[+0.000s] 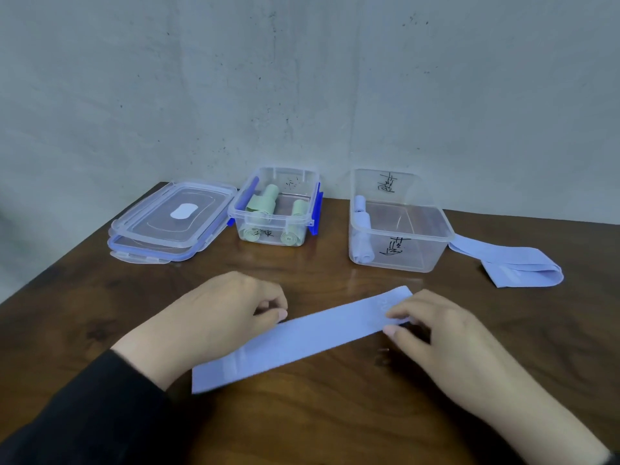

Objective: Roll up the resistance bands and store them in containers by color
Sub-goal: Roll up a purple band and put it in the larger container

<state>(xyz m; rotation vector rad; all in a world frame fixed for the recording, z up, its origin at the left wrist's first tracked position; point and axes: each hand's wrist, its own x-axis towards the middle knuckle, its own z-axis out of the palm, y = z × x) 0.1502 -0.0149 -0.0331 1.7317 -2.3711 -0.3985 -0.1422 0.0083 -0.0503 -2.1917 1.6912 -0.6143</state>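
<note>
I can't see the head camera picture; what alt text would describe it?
Two hands, left and right, lay a blue band flat on a wooden table. Behind stand a box of green rolls, a box of blue rolls, stacked lids and another blue band.

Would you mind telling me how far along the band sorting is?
Done: green rolls fill the left container, and blue rolls sit in the right container. In hand: both hands, left and right, hold a flat blue band, not yet rolled. Left: another folded blue band and the lids.
</note>
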